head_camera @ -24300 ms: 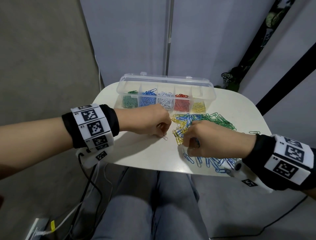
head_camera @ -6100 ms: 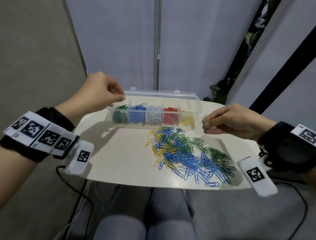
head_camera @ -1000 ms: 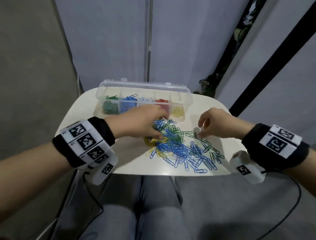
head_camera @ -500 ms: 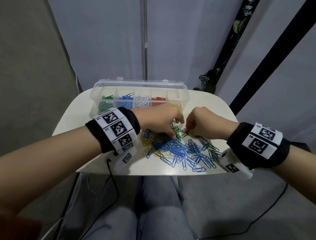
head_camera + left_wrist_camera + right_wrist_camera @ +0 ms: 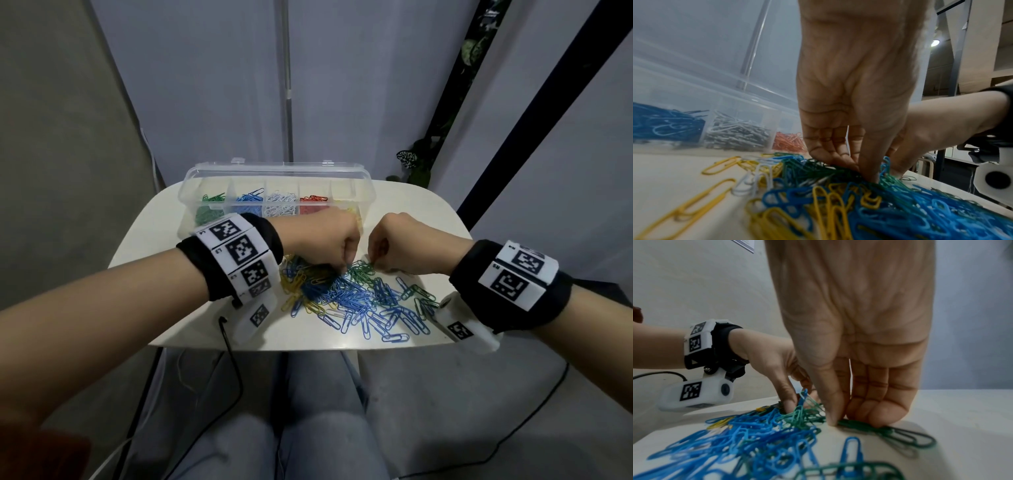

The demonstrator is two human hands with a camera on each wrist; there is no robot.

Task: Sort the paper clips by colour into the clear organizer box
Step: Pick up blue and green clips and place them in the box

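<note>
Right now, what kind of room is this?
Probably a small recording booth or office corner: grey partition panels close behind a little white table, and a leafy plant beside them. I can't tell more.

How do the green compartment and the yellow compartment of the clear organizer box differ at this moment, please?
The green compartment sits at the left end of the clear organizer box, the yellow compartment at the right end. The green one holds a plainly visible heap of clips; the yellow one looks sparser and is partly hidden behind the left hand. Both are open-topped and hold a single colour.
</note>
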